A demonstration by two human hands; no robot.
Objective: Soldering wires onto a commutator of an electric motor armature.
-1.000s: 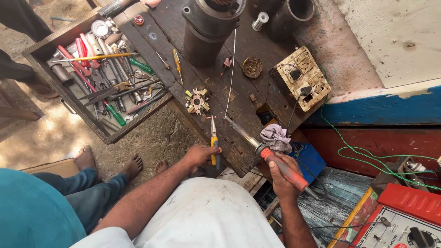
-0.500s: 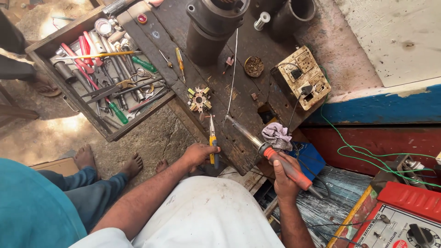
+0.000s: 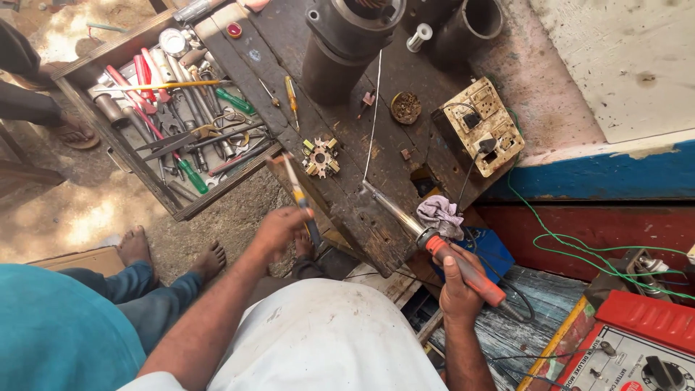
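I am gripping the soldering iron (image 3: 434,242) in my right hand (image 3: 457,286), tip on the tabletop (image 3: 347,195), while my left hand (image 3: 279,230) fingers are closing round a screwdriver (image 3: 298,197) aimed at the brass part (image 3: 321,157).

The left hand (image 3: 279,230) is closed, with the fingers curled in and the thumb on top. Its bare arm reaches up and away from the body. The right hand (image 3: 457,281) is a tight fist, knuckles up. Its arm comes straight up from the near edge, on the right side.
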